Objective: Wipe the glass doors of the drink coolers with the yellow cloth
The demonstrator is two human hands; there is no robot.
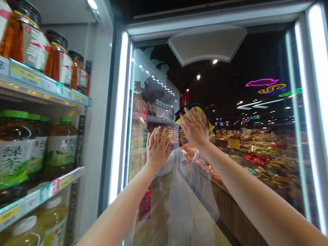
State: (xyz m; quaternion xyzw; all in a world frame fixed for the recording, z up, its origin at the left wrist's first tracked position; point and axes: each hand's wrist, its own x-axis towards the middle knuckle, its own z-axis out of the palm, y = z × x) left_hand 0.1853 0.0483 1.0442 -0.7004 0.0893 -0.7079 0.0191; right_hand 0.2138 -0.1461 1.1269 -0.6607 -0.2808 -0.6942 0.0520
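A large glass door framed by white light strips stands in front of me. My right hand presses a yellow and black cleaning cloth to the glass, fingers spread over its yellow side. Lower and to the left, my left hand is raised at the pane with its fingers extended and nothing in it. Whether its fingertips touch the glass is hard to tell. A faint reflection of a person in light clothing shows in the pane.
On the left, cooler shelves hold green tea bottles with green caps, and jar-like amber bottles stand above. A lit frame edge bounds the door at right. Beyond the glass, store displays are visible.
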